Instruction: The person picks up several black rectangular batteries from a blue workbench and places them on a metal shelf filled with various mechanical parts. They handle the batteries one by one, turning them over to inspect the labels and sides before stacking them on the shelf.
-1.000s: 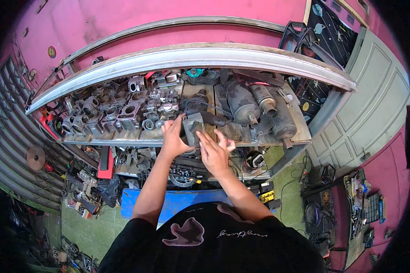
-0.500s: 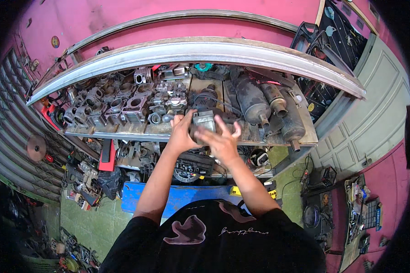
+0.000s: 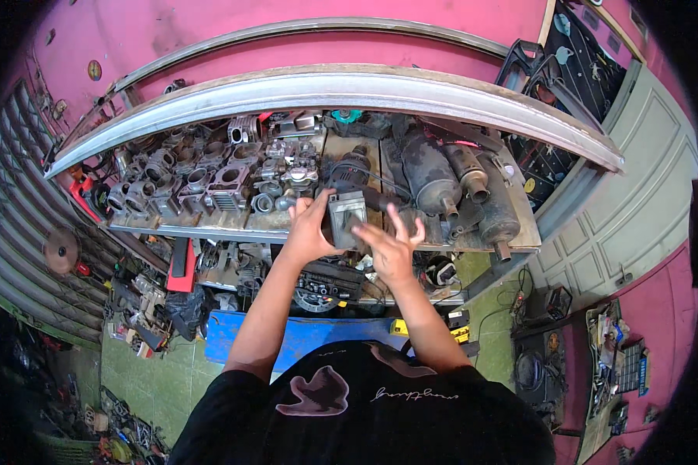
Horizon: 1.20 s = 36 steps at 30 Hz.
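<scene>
Shelf [image 3: 283, 223] ahead: my left hand [image 3: 309, 229] grips the grey block [image 3: 347, 211] from its left, my right hand [image 3: 394, 256] splayed opposite.

"What blocks your right hand [image 3: 392, 252]?"

"Just beyond the grey rectangular block [image 3: 346, 209] you meet a dark, corded power tool [image 3: 350, 173]. Soot-darkened cylindrical metal mufflers [image 3: 432, 174] crowd the right, dull-silver metal engine cylinders [image 3: 229, 200] the left, and a long silver metal beam [image 3: 333, 87] spans your view farther up."

"Where could you pass?"

"Over the narrow bare strip of brown wooden counter [image 3: 335, 144] left of that tool, or along the counter's front edge at left."
</scene>
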Tool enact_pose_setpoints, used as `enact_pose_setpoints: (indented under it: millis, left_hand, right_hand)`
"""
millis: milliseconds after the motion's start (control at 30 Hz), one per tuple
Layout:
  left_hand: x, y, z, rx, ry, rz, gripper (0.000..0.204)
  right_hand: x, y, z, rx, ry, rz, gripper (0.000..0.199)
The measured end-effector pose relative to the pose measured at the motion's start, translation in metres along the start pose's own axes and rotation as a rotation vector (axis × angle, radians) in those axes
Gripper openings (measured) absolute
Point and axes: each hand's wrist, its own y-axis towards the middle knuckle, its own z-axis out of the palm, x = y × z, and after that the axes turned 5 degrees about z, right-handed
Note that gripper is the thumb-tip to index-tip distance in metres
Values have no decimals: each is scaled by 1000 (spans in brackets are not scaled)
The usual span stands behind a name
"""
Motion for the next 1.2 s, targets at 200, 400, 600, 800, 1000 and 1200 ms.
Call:
enact_pose_setpoints:
  millis: [200,400,600,800,1000,1200]
  left_hand:
    - [1,-1,1,-41,26,28,122]
    - [-2,-1,-1,8,31,-12,124]
    - [0,-3,1,-28,32,-18,119]
    - [-1,-2,4,-59,1,6,117]
    - [-3,-8,0,-43,-41,-9,119]
    - [2,-19,-9,17,-122,85,122]
  right_hand:
    - [16,58,-2,-38,-122,-8,35]
    - [-10,-23,0,-30,88,11,35]
    - [-40,-26,-7,-128,-239,310,26]
    - [-56,-10,1,82,-433,524,21]
    - [-16,-3,-18,145,-221,315,67]
    - [-7,46,-4,493,57,74,129]
